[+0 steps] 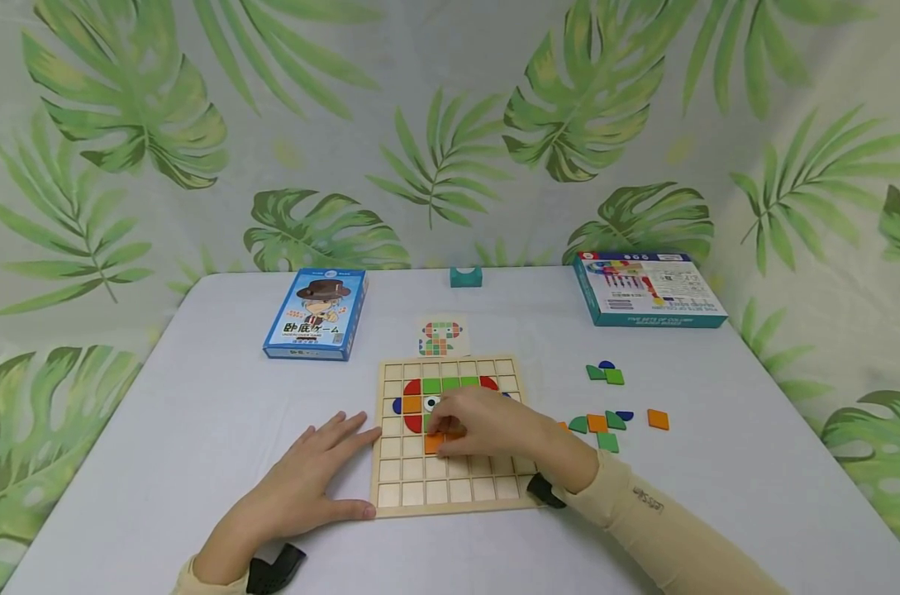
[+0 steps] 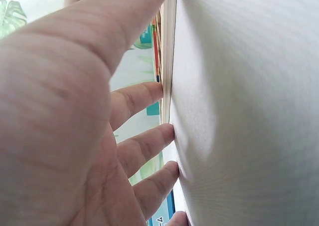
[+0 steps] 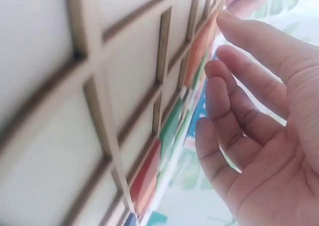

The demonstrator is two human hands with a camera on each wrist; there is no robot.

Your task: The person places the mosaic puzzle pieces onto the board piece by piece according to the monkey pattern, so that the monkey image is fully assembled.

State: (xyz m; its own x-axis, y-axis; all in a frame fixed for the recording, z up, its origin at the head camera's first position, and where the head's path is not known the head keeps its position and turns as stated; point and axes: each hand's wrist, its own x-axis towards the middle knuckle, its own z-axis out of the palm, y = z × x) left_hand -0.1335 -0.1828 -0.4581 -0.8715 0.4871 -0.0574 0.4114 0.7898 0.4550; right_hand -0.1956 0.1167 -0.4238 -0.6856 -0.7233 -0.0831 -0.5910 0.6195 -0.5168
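A wooden grid board (image 1: 412,493) lies on the table, its upper cells holding red, green, orange and blue tiles and a white eye tile (image 1: 430,403). Over its middle, my right hand (image 1: 487,421) has thumb and bent fingers by an orange square tile (image 1: 433,445). The right wrist view shows the thumb tip close to an orange tile (image 3: 200,42), with nothing seen pinched. My left hand (image 1: 301,475) is spread at the board's left side; its thumb and index finger touch the edge (image 2: 168,61). Part of the pattern is hidden under my right hand.
A pattern card (image 1: 442,337) lies just behind the board. Loose tiles, including an orange square (image 1: 658,419) and a green square (image 1: 614,377), lie to the right. A blue box (image 1: 316,314), a teal piece (image 1: 465,277) and a game box (image 1: 650,289) stand farther back.
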